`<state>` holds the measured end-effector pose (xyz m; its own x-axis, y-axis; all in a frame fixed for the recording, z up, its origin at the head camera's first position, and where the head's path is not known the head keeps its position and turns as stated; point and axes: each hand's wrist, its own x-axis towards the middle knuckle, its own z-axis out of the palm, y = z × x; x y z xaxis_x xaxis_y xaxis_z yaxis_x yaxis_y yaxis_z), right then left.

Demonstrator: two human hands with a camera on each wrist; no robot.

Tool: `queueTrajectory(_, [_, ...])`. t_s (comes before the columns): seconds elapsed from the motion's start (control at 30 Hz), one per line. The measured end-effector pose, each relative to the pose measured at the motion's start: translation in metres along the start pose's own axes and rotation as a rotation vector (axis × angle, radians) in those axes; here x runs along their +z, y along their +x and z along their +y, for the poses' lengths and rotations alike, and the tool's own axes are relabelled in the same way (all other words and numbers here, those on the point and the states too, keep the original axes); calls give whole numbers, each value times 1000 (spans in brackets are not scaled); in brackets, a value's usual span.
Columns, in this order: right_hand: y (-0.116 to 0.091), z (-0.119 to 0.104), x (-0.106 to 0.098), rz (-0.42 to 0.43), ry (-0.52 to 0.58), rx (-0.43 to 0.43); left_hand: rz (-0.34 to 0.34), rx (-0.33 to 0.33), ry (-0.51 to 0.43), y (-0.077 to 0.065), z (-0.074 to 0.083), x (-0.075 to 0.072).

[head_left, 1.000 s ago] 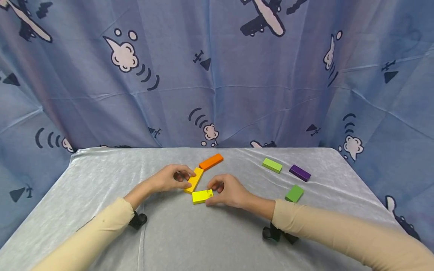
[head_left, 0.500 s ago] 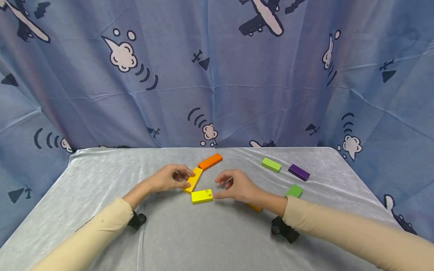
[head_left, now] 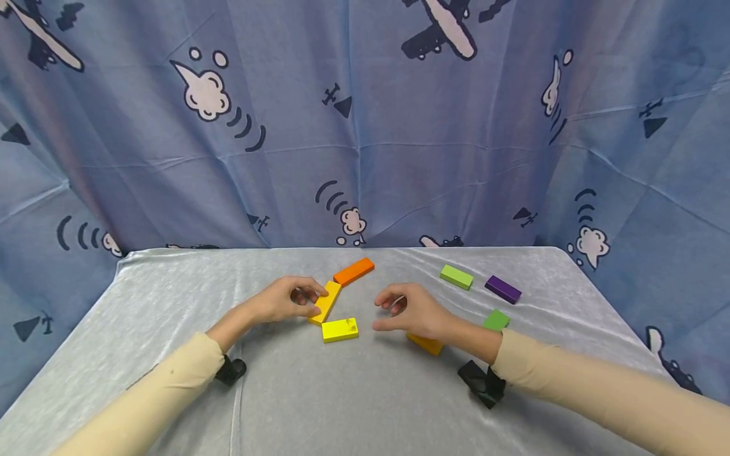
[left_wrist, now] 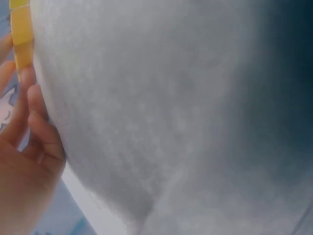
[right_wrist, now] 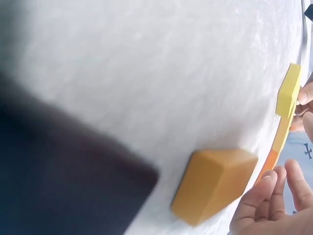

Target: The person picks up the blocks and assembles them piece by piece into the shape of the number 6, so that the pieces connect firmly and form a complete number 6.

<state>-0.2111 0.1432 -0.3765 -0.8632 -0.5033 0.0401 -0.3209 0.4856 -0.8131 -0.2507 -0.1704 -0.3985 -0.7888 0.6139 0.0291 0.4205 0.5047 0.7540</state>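
My left hand [head_left: 289,299] holds a golden-yellow block [head_left: 329,299] lying flat on the cloth, thumb and fingertips at its left side. A bright yellow block [head_left: 339,330] with a dark mark on top lies at its near end. Beyond the far end is an orange block [head_left: 354,272], slanting up to the right. My right hand [head_left: 415,311] hovers right of the bright yellow block, fingers loosely bent, with nothing between thumb and fingertips. Partly hidden below this hand is an amber block [head_left: 425,343], fuller in the right wrist view.
To the right lie a light green block [head_left: 457,277], a purple block [head_left: 503,289] and a green block [head_left: 496,320], the last partly covered by the right forearm. Grey velvety cloth [head_left: 319,399] covers the table, and a blue patterned curtain [head_left: 365,126] hangs behind it.
My right hand has let go of the bright yellow block and drawn away to the right, uncovering part of the amber block. The left hand has stayed on the golden-yellow block.
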Motion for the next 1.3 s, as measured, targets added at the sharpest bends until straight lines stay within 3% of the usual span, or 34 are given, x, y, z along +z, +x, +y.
queueTrajectory(0.63, [-20, 13, -26, 27, -14, 36, -3, 12, -3, 0, 0, -1])
queueTrajectory(1.3, [-50, 31, -37, 56, 21, 28, 0, -6, 2, 0, 1, 0])
